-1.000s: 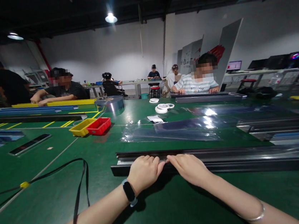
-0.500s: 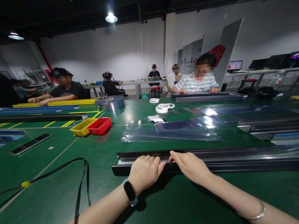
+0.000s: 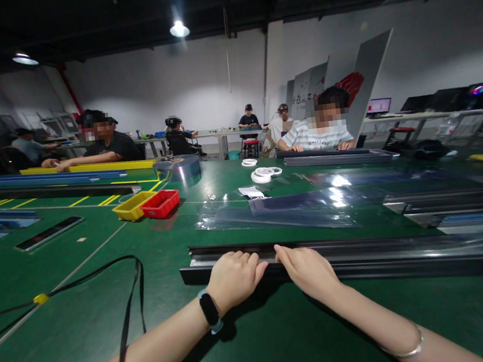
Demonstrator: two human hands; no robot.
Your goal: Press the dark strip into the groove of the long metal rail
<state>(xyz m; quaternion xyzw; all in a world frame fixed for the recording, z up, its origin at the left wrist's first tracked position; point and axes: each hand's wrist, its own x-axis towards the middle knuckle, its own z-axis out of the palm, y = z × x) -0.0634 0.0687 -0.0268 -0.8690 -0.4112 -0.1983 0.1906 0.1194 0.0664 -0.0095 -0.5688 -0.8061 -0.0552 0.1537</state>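
A long black channel-shaped profile [image 3: 389,252] lies across the green table in front of me, its left end near the middle of the view. My left hand [image 3: 235,277], with a fitness band on the wrist, is closed over the near wall of the profile, fingers curled into the channel and thumb along the edge. Just to its right, my right hand [image 3: 306,269] grips the same near wall, its fingertips inside the channel. What the fingertips touch inside is partly hidden. A pale strip shows in the channel near the left end.
Clear plastic sheets [image 3: 280,211] lie beyond the profile, with white tape rolls [image 3: 266,174] behind them. Yellow [image 3: 133,207] and red [image 3: 161,204] bins, a phone [image 3: 50,233] and a black strap [image 3: 142,285] are to the left. More profiles [image 3: 457,201] lie right. Co-workers sit opposite.
My hands stay almost where they were on the profile; the right hand and forearm have shifted very slightly left. In the far left background, a dark-clothed person has moved.
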